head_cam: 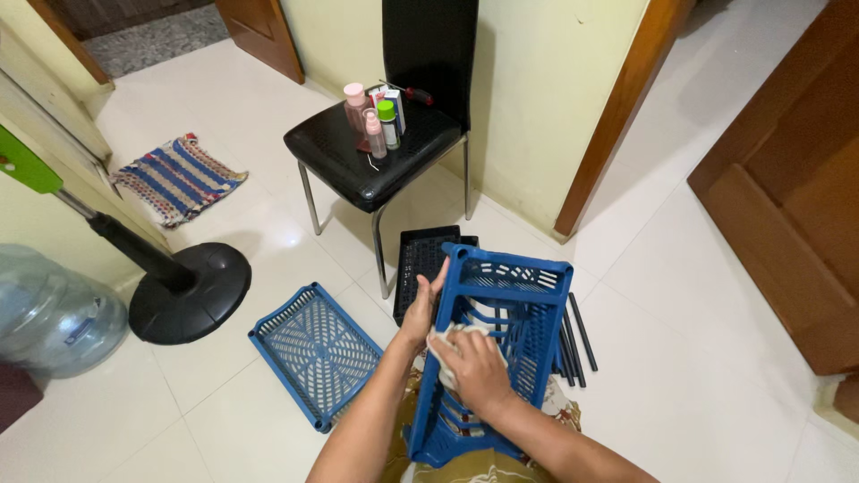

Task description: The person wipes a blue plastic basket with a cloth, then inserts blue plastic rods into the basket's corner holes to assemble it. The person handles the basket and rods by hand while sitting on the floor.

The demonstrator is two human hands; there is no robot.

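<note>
Head view: my left hand (419, 309) grips the rim of the blue slatted tray (501, 340) tilted over my lap, right hand (474, 367) pressing a white cloth (445, 344) flat inside it; I judge short strokes along the slats suit best.

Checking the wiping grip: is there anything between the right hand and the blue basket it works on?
Yes. A white cloth lies under the right hand, between its palm and the blue basket. The left hand grips the basket's left edge bare, with nothing visible between them.
</note>
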